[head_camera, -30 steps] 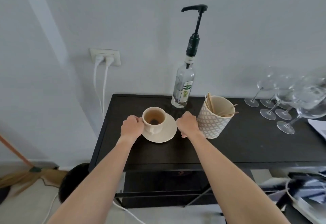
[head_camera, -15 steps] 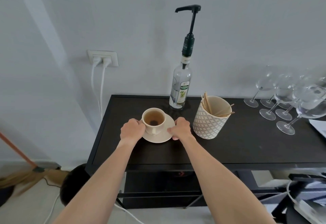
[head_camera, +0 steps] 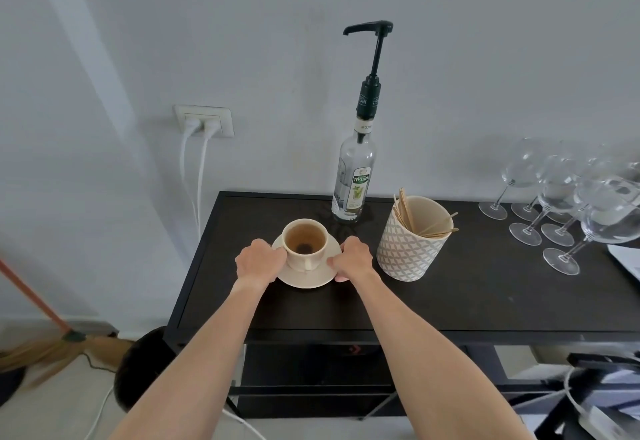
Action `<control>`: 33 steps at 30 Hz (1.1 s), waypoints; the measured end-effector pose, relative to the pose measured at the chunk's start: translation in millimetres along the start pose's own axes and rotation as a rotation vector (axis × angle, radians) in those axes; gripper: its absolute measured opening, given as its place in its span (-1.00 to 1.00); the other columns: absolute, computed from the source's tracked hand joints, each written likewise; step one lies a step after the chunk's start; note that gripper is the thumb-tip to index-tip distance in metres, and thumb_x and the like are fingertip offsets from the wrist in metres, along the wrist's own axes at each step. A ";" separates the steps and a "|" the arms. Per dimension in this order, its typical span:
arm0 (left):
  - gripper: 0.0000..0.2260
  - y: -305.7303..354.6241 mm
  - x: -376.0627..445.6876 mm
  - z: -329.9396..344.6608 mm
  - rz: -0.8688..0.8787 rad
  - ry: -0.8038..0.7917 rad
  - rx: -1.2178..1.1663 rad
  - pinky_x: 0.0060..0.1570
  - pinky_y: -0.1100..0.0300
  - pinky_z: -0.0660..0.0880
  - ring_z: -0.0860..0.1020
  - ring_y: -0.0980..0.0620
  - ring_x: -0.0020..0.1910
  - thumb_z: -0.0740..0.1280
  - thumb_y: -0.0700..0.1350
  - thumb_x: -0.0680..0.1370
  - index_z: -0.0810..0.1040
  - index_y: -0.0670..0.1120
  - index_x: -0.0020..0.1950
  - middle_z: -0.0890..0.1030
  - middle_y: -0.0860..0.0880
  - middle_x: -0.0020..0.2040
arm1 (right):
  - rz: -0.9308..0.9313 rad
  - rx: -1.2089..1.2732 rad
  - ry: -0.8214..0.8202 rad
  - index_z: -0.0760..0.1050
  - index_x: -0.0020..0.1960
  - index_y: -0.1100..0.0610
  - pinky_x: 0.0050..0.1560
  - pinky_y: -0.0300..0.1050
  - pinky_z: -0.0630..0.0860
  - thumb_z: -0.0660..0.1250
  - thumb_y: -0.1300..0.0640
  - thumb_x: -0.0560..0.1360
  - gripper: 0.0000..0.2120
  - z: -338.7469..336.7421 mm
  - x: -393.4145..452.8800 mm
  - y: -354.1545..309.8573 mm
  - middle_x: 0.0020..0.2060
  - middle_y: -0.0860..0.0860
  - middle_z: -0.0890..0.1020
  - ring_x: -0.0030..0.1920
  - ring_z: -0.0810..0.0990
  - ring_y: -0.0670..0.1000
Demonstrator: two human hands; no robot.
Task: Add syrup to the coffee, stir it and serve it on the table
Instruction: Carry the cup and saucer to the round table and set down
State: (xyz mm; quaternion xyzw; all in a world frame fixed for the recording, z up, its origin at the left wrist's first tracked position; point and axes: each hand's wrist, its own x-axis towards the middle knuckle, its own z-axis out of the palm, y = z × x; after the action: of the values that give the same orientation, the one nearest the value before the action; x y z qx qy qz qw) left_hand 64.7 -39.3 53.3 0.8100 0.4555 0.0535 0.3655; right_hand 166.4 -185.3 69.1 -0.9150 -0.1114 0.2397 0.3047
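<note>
The left hand (head_camera: 259, 259) is seen curled, fingers closed onto the left rim of the saucer (head_camera: 306, 278), with the knuckles raised and the back of the hand turned to the camera. The right hand (head_camera: 353, 257) is likewise curled and closed on the right rim of the saucer, its thumb laid on the rim's upper face and a fingertip tucked at its near edge. Both forearms are extended forward from the lower frame and converge on the saucer, bare to the elbow.

The saucer is cream and round; whether it rests on the table (head_camera: 485, 301) or is raised just clear of it cannot be told. A matching cream cup (head_camera: 304, 243) is seated upright on it, handle turned toward the camera. A shallow brown residue of coffee is noted inside, darker at the bottom.

Just behind the cup, near the table's back edge, a clear syrup bottle (head_camera: 355, 179) is stood upright, fitted with a tall black pump whose spout is pointed left. To the right of the right hand, close beside it, a patterned holder (head_camera: 408, 249) with wooden stir sticks (head_camera: 405, 211) is placed. Further right, well apart, a group of stemmed glasses (head_camera: 561, 204) is set out. A wall socket (head_camera: 204, 120) with two white plugs is recorded at left.
</note>
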 end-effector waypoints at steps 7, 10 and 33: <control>-0.77 -10.7 2.4 3.0 -0.057 -0.015 -0.097 -0.18 0.04 0.60 0.64 -0.11 -0.16 0.26 -0.09 0.50 0.55 -0.13 0.10 0.62 -0.13 -0.04 | 0.047 0.137 -0.052 0.37 0.14 0.13 -0.14 -0.01 0.71 0.40 0.34 0.50 -0.69 1.0 -6.0 -5.2 0.20 0.18 0.54 -0.13 0.72 0.16; -0.72 -13.0 2.3 3.0 -0.069 -0.030 -0.145 0.00 -0.03 0.59 0.59 -0.15 -0.01 0.27 -0.12 0.49 0.54 -0.15 0.18 0.61 -0.14 0.06 | 0.071 0.194 -0.065 0.37 0.12 0.14 -0.12 0.08 0.71 0.41 0.37 0.48 -0.68 2.0 -8.7 -7.5 0.18 0.17 0.52 -0.02 0.69 0.21; -0.84 -39.8 -3.3 -36.3 -0.077 0.124 -0.269 -0.25 0.15 0.46 0.56 -0.02 -0.16 0.33 -0.16 0.53 0.61 -0.18 0.06 0.62 -0.12 -0.09 | -0.053 0.182 -0.203 0.40 0.17 0.14 -0.20 0.11 0.71 0.39 0.39 0.49 -0.66 14.7 -22.3 -50.8 0.17 0.14 0.51 0.02 0.68 0.24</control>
State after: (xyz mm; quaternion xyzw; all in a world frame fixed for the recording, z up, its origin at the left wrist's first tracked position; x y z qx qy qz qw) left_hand 19.7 -9.5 55.1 0.7306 0.4968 0.1498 0.4438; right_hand 136.8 -145.6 98.1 -0.8513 -0.1437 0.3322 0.3798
